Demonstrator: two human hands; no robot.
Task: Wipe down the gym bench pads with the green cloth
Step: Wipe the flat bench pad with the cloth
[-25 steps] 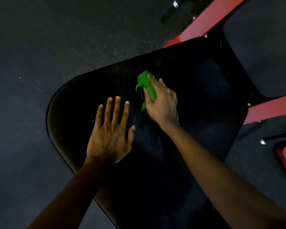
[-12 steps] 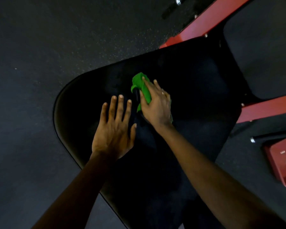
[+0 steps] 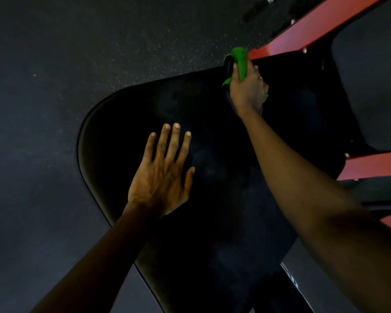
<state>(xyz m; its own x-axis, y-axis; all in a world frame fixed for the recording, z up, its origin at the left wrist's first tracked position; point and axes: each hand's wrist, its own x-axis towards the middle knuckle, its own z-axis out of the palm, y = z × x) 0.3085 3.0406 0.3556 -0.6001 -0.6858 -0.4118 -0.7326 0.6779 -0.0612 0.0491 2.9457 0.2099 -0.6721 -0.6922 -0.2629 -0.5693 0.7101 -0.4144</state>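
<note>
Where the feed sits nearest my station: the left forearm (image 3: 88,267) enters from the lower left and the right forearm (image 3: 303,188) from the lower right, both reaching up the frame over the bench pad (image 3: 212,222).
Bench pad: black, with rounded corners, lying diagonally across the middle of the view. I read faint dull smears near its centre.
Left hand (image 3: 160,179): palm down, flat on the near-left part of the pad. Fingers are straight and slightly spread, thumb out to the right. It holds nothing.
Right hand (image 3: 246,91): farther up, at the far edge of the pad. Fingers and thumb are curled round the green cloth (image 3: 239,59), pressing it against the pad.
Ring (image 3: 260,77): a thin band on one finger of the right hand.
Green cloth: bunched. Its top pokes out past the fingertips and a small corner shows beside the thumb. It sits on the pad's far edge, just beside the end of the red frame (image 3: 303,28).
Red frame: a painted bar running up and right from the cloth. I see a second red bar at the right edge, lower down.
Second pad (image 3: 370,75): dark, upper right, between the two red bars, apart from both hands.
Floor (image 3: 77,53): dark with pale speckles, all round the bench.
</note>
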